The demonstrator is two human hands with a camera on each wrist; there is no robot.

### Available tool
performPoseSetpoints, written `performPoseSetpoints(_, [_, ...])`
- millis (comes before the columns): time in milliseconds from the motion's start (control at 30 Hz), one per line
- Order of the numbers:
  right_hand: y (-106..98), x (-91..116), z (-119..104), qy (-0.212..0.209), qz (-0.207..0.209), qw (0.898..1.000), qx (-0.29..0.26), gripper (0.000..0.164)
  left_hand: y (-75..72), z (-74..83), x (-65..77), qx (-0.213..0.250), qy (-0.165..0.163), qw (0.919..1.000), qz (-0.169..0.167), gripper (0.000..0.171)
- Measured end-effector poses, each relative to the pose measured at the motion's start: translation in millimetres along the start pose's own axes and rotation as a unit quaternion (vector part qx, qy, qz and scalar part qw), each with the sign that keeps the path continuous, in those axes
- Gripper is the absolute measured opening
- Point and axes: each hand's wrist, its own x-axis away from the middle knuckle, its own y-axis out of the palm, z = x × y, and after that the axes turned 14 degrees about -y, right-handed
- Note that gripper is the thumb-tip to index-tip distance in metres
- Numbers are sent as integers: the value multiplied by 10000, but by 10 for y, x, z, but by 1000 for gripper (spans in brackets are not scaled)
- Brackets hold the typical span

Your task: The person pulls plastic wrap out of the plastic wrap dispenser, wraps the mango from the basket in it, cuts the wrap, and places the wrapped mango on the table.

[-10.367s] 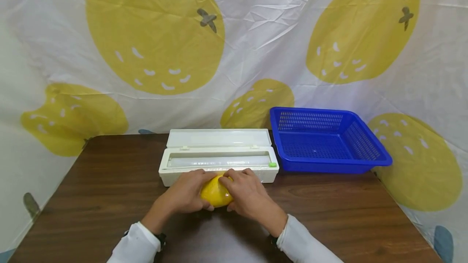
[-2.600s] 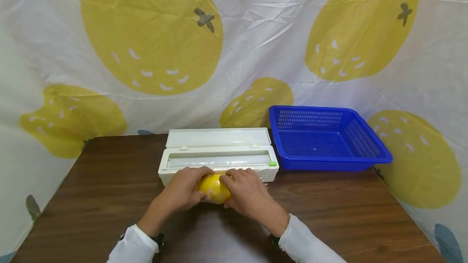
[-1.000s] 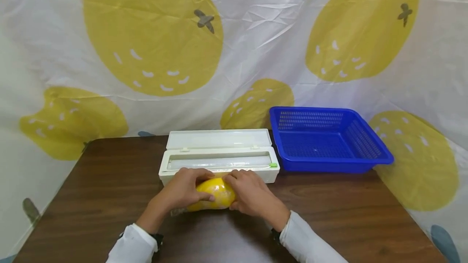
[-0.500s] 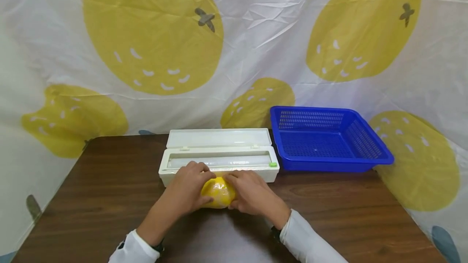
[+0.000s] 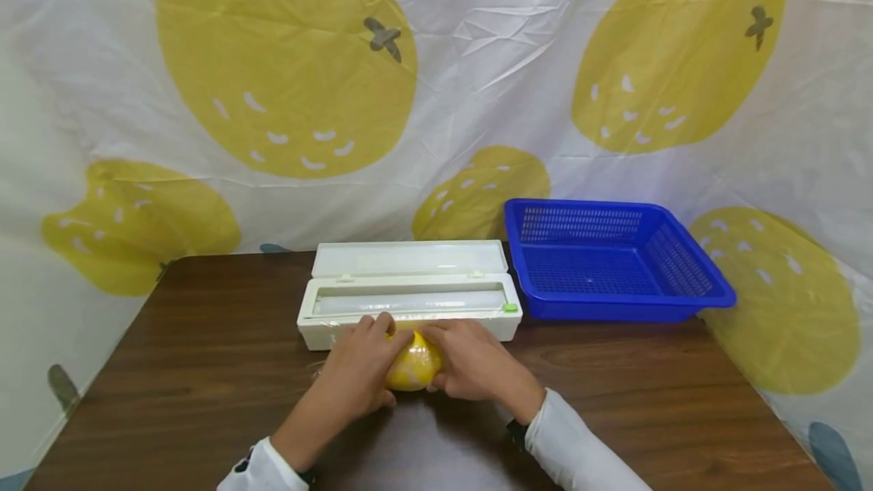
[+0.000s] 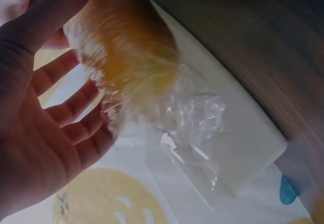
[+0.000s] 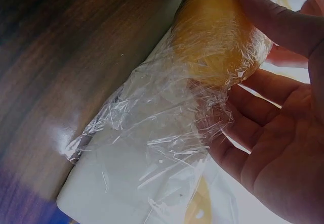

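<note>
A smooth yellow fruit, its kind unclear, is wrapped in clear cling film and held between both hands just in front of a white film dispenser. My left hand grips its left end, thumb on the near side and fingers on the far side. On the right end, my right hand holds it with thumb and fingers. Loose cling film trails past the fruit in the left wrist view. Crumpled film also spreads from its other end in the right wrist view. The fruit's far side is hidden in the head view.
The dispenser's lid stands open behind a film roll, and a green slider sits at the right. A blue plastic basket is at the back right of the brown table. A patterned cloth hangs behind.
My left hand has shifted right and turned over the fruit's left end, covering more of it. Loose film now shows left of that hand. My right hand keeps almost the same place.
</note>
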Motion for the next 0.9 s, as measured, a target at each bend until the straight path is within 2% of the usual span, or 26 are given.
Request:
performPoseSetpoints(233, [16,13,3,-36,71,10000,-31,64,65,-37,-27,65,82,9996,254,73])
performPoseSetpoints(500, [-6,23,-47,75,73,9999,-45,64,62,-63,-36,351,48,9992,210,72])
performPoseSetpoints(667, [-42,25,-117,79,158,9994,291,62,31,-93,-45,563,-1,9984,97,70])
performPoseSetpoints(900, [-84,7,-197,318,87,9964,782,51,26,-158,-58,959,-155,9953,3,70])
